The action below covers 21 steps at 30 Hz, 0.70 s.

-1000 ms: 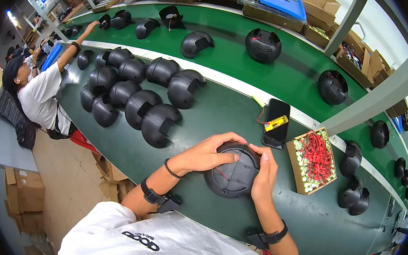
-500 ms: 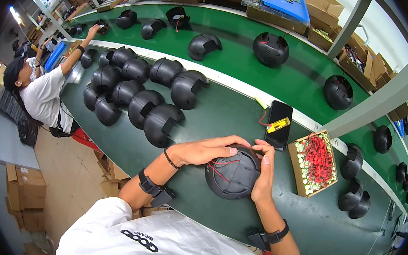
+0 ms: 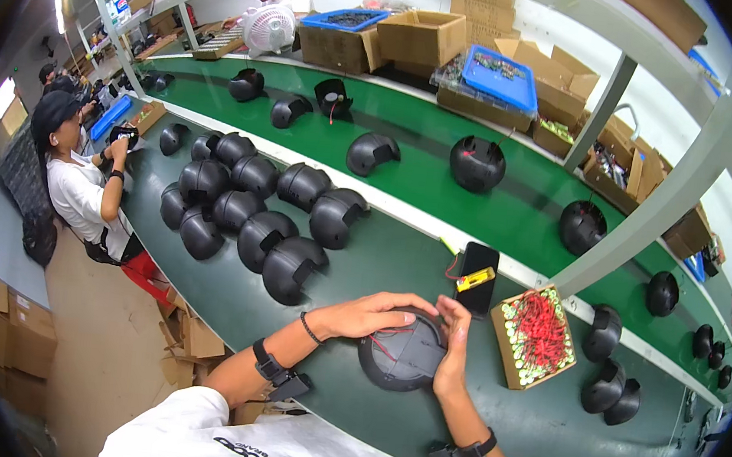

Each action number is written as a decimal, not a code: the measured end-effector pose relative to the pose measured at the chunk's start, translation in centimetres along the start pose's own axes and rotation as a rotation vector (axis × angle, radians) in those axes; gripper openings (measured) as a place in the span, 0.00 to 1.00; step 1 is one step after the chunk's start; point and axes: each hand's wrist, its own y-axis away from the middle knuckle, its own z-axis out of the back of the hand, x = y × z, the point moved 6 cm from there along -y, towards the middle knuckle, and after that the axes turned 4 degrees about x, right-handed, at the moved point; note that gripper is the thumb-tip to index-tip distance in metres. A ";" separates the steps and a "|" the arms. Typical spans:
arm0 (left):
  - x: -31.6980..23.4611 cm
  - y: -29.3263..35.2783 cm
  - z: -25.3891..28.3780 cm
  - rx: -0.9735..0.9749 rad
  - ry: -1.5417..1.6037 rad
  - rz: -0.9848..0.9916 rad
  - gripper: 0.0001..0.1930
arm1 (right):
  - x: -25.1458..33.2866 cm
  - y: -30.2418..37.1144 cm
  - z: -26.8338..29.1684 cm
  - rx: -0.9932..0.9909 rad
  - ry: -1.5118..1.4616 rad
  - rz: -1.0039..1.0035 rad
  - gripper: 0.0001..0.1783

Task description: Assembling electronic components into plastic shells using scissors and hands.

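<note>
A black round plastic shell (image 3: 402, 364) rests on the dark green bench in front of me, its flat inner face turned up, with thin red wires at its upper left. My left hand (image 3: 369, 316) lies over the far left rim, its fingers reaching across the top edge. Against the right side presses my right hand (image 3: 453, 351), palm inward and fingertips close to those of the left. Just beyond are a black phone (image 3: 474, 292) and, lying across it, a yellow cylindrical battery (image 3: 476, 278) with red wires. A carton of wired batteries (image 3: 537, 337) stands to the right.
Many black domed shells (image 3: 294, 271) are grouped at the left, and several more (image 3: 603, 387) at the right. Others ride on the green conveyor belt (image 3: 426, 142) behind a white rail. A slanting grey post (image 3: 646, 214) rises at the right. One co-worker (image 3: 75, 168) sits at far left.
My view has tilted up, so the bench sits lower in the picture. Both hands stay around the shell. The co-worker at left has drawn an arm back from the belt.
</note>
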 end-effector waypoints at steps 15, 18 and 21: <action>-1.9 1.0 3.8 -0.317 0.264 -0.011 0.25 | -0.6 0.0 -0.4 -0.078 -0.230 0.114 0.48; -6.8 -1.4 9.4 -0.563 0.180 -0.119 0.26 | 0.1 0.0 -0.5 -0.073 -0.100 0.127 0.44; -8.4 -7.2 20.3 -0.708 0.085 -0.350 0.26 | 0.9 0.1 -0.7 -0.044 -0.071 0.127 0.44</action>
